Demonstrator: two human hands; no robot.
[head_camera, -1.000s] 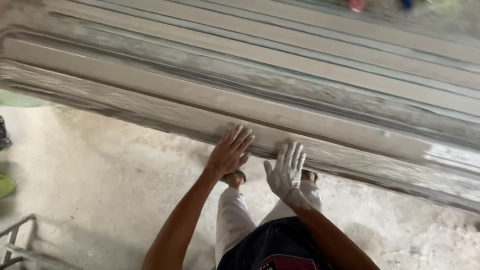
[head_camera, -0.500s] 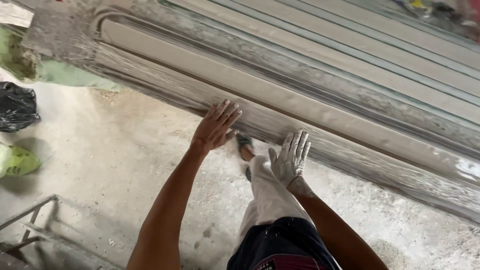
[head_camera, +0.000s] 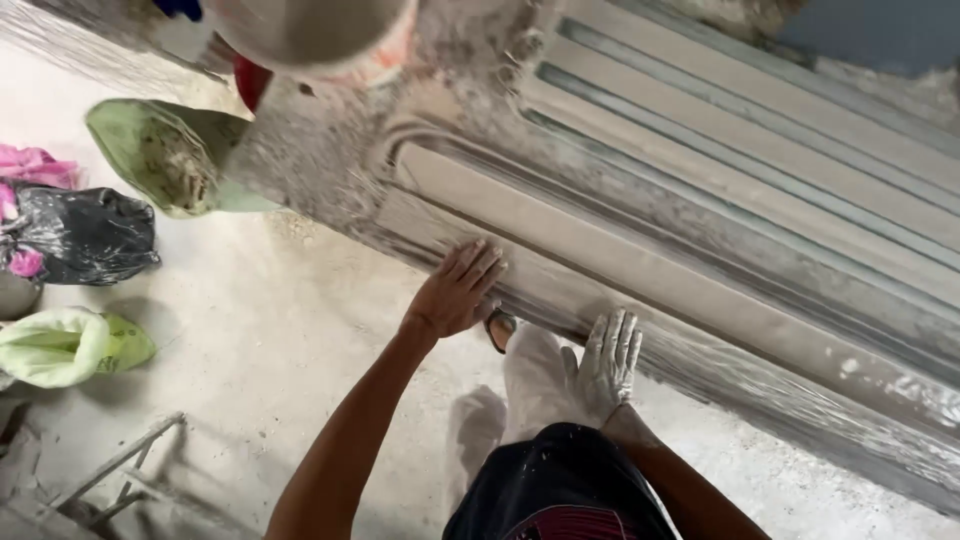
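**Both hands flat on the near edge of a long plaster moulding**

Left hand (head_camera: 455, 292) lies open, fingers spread and palm down, pressed on the lower near edge of the long grey plaster moulding (head_camera: 700, 270), close to its rounded left end; right hand (head_camera: 605, 368), white with plaster, is also open with fingers spread, resting flat on the same near edge a little further along to the right; neither hand grips anything.

The moulding runs from the upper left to the right edge of the view, with parallel raised ribs and grooves along its length; its near face is rough and streaked with wet grey plaster; its left end curves round in a panel-like corner.

Between the two hands, a sandalled foot (head_camera: 499, 328) shows on the concrete floor (head_camera: 300, 330) just below the moulding's edge, with a pale plaster-stained trouser leg (head_camera: 535, 385) beside the right hand.

Off to the left on the floor lie a green sack (head_camera: 165, 155), a black plastic bag (head_camera: 85, 232) and a pale green bag (head_camera: 60, 345); a bucket's (head_camera: 310, 35) underside shows at the top edge.
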